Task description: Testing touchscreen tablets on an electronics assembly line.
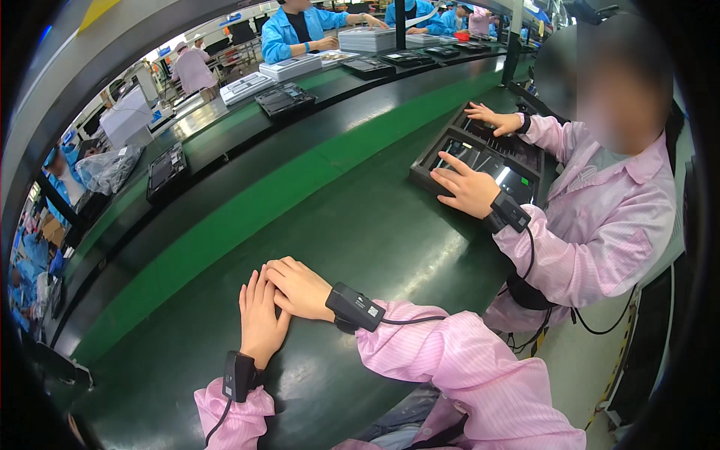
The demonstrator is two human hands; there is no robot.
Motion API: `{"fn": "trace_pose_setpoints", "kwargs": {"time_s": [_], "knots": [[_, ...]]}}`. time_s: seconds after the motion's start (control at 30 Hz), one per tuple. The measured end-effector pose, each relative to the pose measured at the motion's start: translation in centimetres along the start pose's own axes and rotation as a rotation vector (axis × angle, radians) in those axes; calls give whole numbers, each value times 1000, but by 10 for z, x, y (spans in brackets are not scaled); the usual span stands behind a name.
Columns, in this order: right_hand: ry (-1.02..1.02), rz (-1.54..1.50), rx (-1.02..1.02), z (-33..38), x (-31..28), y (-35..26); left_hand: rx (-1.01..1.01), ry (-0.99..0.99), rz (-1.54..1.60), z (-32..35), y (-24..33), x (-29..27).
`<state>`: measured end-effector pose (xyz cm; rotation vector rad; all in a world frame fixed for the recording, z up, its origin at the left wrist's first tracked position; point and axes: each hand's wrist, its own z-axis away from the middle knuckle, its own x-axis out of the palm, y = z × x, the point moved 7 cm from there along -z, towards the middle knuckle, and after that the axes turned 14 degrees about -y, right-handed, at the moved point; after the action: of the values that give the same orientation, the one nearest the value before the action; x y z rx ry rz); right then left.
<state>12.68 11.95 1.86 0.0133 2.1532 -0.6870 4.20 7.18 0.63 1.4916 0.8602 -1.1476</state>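
Hands of the wearer, seen from above, meet over a green worktop (360,259), which lies beneath and around them and runs on toward the neighbouring place at the right. The left hand (259,319) is back up, its fingers extended close together and pointing away from the body, its thumb set apart toward the right; it grasps nothing visible. The right hand (301,290) comes in from the right, back up and loosely unfolded, its fingers gently curved and its fingertips touching those of the left hand; it too has hold of nothing visible, and its palm is hidden. Each wrist carries a black box on a strap, one on the left (239,377) and one on the right (357,306), with a cable running back along the pink striped sleeve (420,341). At the right, well apart from these hands, a co-worker in pink (600,247) spreads one hand (469,187) over a dark tray (424,176) with glossy panels, and reaches the other (493,118) over its far part. A bright green strip (247,217) crosses the worktop; beyond it, a far bench (210,133) bears flat black devices (285,99), white boxes (366,39) and a clear plastic bag (112,169)
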Motion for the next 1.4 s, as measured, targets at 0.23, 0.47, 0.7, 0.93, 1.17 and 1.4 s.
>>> {"fn": "trace_pose_setpoints", "kwargs": {"time_s": [0.23,0.47,0.7,0.93,1.17,1.4], "knots": [[-18,15,-10,1,1,2,-19,-31,54,-4,1,-1],[-63,118,-41,4,4,0,279,396,477,45,78,-128],[-123,78,8,4,5,2,1259,708,256,142,202,-191],[-113,109,-10,5,7,3,1166,780,376,159,218,-191],[-66,105,-46,5,11,5,1211,432,639,148,226,-189],[-99,76,-15,5,12,6,1330,179,746,131,238,-178]]}}
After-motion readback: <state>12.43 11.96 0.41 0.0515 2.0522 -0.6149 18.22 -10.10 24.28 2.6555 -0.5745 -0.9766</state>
